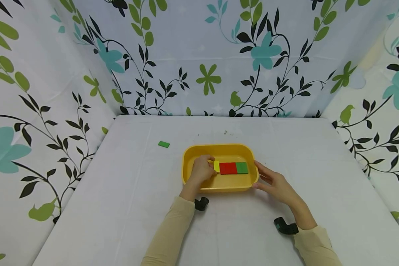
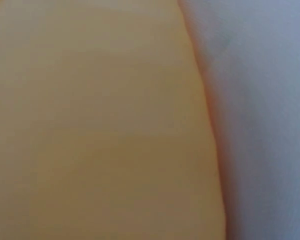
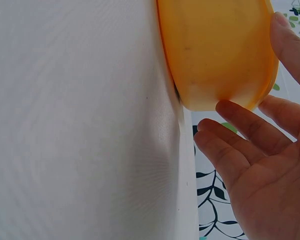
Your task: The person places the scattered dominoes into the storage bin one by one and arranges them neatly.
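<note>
A yellow tray [image 1: 219, 189] sits on the table, and my left hand [image 1: 202, 170] reaches into it. Finger and thumb pinch a small yellow tile [image 1: 217, 166] at the left end of a row. Against that tile lies a flat red piece [image 1: 228, 168], with a green tile [image 1: 242, 168] at the row's right end. My right hand [image 1: 275, 183] is at the tray's right end, its spread fingers and thumb touching the wall. In the right wrist view the fingertips rest along the outside of the tray [image 3: 215, 55]. A blurred sleeve [image 2: 100, 120] fills most of the left wrist view.
A loose green tile [image 1: 164, 144] lies on the white table [image 1: 129, 162], behind and left of the tray. Small specks dot the cloth behind the tray. Leaf-patterned curtains [image 1: 186, 40] stand at the back and on both sides.
</note>
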Demonstrator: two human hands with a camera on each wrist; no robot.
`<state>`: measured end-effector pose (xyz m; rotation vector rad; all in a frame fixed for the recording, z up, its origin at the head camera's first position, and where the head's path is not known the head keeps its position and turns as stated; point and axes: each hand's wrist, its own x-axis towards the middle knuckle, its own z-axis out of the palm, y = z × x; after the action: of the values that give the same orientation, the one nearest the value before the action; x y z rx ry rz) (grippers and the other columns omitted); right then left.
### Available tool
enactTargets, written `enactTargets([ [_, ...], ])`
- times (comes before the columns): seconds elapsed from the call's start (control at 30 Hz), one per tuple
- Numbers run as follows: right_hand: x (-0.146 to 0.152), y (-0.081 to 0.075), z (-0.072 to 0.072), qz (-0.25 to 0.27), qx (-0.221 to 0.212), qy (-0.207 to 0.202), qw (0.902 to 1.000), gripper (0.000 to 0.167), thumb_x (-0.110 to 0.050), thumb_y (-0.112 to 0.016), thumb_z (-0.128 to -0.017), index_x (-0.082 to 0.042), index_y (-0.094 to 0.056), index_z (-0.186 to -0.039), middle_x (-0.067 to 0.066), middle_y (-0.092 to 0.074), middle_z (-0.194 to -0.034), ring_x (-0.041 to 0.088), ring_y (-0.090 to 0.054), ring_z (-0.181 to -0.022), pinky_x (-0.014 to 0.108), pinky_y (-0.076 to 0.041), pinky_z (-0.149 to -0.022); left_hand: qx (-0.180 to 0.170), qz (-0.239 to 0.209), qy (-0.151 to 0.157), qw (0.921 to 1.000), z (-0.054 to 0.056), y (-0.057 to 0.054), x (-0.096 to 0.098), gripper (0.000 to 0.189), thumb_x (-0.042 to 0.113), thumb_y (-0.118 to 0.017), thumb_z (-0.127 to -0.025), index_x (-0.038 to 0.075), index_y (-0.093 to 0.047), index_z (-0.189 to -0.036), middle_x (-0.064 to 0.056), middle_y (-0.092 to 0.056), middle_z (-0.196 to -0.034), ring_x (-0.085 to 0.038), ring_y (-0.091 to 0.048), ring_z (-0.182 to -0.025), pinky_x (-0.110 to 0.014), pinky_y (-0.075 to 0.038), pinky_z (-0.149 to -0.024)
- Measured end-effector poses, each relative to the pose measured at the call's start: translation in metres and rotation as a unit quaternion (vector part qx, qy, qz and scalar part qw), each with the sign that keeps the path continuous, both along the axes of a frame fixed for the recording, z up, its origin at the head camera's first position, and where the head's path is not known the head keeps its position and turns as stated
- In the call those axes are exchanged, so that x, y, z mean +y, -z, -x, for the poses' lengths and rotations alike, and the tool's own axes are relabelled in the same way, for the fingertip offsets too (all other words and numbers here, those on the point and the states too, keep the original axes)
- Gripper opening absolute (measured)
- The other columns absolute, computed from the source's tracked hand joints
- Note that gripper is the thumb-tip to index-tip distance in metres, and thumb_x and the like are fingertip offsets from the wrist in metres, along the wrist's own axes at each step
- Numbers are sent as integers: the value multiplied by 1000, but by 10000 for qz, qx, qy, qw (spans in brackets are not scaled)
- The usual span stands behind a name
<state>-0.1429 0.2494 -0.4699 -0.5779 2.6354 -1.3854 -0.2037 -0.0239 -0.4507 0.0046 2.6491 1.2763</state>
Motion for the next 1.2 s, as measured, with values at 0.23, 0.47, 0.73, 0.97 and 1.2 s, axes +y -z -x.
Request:
enactTargets([
  [0.23,0,-1,0,31,-24,-1,10000,77,-23,-72,-88,-7,-32,-153,17,-34,-156,38,-41,-138,42,-43,-102,28,389,134,9991,0,-1,2,43,-1,-80,-75,2,-67,-116,-6,-58,-80,-20,-50,-75,-26,-42,-65],
  [0.47,-1,-1,0,48,7,10,10000,77,-23,-71,-89,-6,-32,-153,17,-35,-156,38,-42,-137,42,-43,-102,-20,567,143,9983,1,1,4,43,2,-80,-75,3,-67,-117,-12,-66,-102,-26,-53,-93,-35,-50,-83],
  [0.73,0,1,1,64,-34,9,10000,77,-24,-72,-89,-8,-32,-153,16,-34,-156,38,-42,-138,42,-43,-102,-88,726,136,9972,1,3,4,45,5,-81,-75,4,-67,-118,-14,-66,-118,-30,-55,-106,-40,-49,-94],
  [0.97,-1,0,1,27,-10,20,10000,77,-23,-71,-89,-7,-32,-153,17,-35,-156,38,-43,-137,42,-43,-102,-2,903,247,9956,1,3,4,46,7,-82,-75,4,-67,-118,-13,-67,-118,-31,-56,-104,-39,-49,-92],
  [1.2,-1,0,1,-15,-81,42,10000,78,-25,-72,-89,-8,-31,-153,16,-35,-156,38,-43,-137,42,-43,-102,6,879,266,9958,0,3,4,46,6,-82,-75,4,-67,-119,-13,-67,-120,-32,-56,-108,-39,-49,-92],
])
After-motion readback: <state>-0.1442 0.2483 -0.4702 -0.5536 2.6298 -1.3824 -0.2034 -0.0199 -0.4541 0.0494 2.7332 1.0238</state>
